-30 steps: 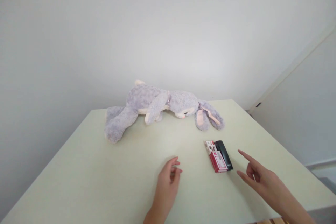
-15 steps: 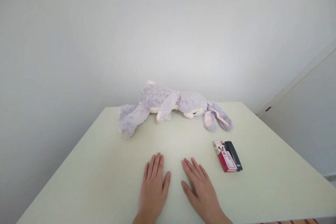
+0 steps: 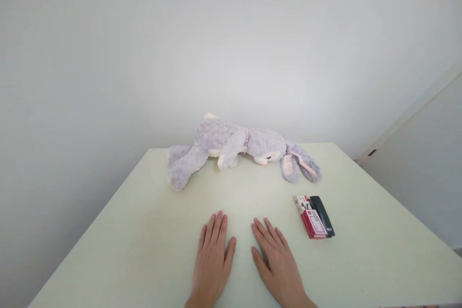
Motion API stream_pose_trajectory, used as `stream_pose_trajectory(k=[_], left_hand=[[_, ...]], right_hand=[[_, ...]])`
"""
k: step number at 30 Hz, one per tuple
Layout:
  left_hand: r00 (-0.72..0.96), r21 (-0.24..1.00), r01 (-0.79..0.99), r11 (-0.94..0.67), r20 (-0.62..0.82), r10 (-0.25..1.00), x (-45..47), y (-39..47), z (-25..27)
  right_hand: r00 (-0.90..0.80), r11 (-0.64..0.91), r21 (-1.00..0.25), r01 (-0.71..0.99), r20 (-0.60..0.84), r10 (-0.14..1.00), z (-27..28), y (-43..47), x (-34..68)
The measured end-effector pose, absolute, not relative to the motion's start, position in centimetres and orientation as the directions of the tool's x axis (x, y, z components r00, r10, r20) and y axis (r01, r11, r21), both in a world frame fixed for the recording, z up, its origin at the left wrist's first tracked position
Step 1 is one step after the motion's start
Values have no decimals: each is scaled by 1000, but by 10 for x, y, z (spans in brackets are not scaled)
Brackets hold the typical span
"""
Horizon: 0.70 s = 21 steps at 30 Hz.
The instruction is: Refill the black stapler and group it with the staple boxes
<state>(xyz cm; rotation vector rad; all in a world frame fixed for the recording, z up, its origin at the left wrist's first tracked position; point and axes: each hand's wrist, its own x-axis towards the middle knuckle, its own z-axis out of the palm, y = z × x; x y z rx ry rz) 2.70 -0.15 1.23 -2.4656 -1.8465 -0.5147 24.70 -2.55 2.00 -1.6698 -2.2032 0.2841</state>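
Note:
My left hand [image 3: 212,260] lies flat on the pale green table [image 3: 137,231], palm down, thumb held apart from the fingers. Beside it, my right hand [image 3: 277,263] rests the same way, angled a little to the left. Neither holds anything. To the right of my right hand is a stapler [image 3: 322,215], dark and lying lengthwise, with a red and white small box [image 3: 314,224] against its side. A second small box, white with red print [image 3: 302,203], touches them at the far end.
A grey-lilac plush rabbit [image 3: 220,137] lies on its side along the table's back edge, ears to the right, a beaded band round its neck. Behind it rises a pale wall [image 3: 231,48]. A white panel [image 3: 422,168] stands beyond the table's right edge.
The whole view has shifted slightly, so everything sits a little lower and to the right. Both hands stay flat on the table, and no object has moved on it.

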Motion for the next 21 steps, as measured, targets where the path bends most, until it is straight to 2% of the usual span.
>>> stream_pose_trajectory(k=[14, 21], left_hand=[[249, 176, 939, -297, 253, 935, 26, 0, 10], [262, 146, 940, -308, 268, 927, 24, 2, 8]], right_hand=[[-233, 270, -380, 885, 142, 962, 21, -26, 247], [-210, 263, -372, 890, 176, 962, 19, -25, 245]])
